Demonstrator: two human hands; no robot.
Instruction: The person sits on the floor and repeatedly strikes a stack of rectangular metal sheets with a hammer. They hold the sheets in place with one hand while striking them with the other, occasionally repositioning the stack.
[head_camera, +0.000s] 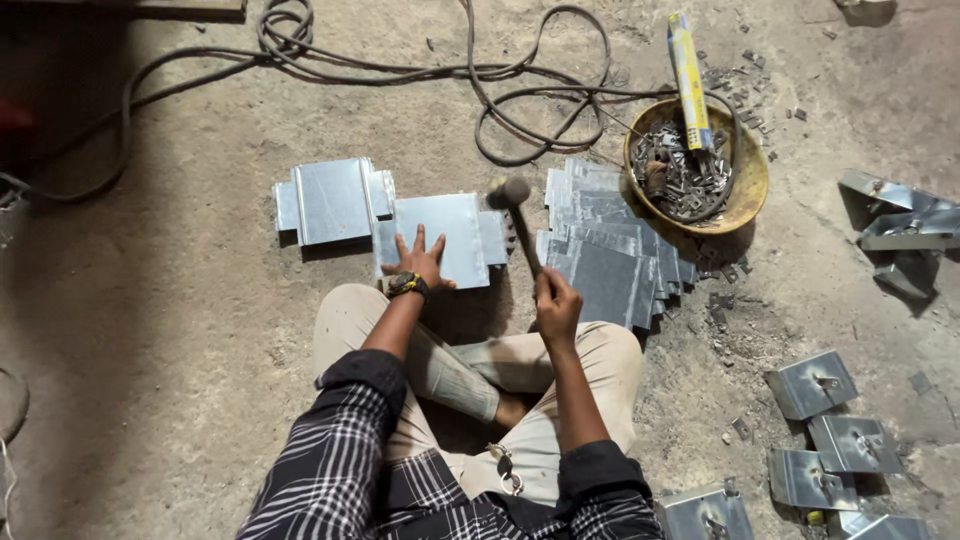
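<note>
left hand (418, 262): flat, fingers spread wide, pressing the metal sheet (440, 238) (on the floor, by the knees) | right hand (556, 302): wrapped around the hammer (517, 215), head just beside the sheet's right edge

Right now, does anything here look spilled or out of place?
Yes. Small metal scraps lie scattered on the dirt floor beside the yellow bowl, as if spilled. The left hand presses a metal sheet flat; the right hand grips a hammer.
</note>
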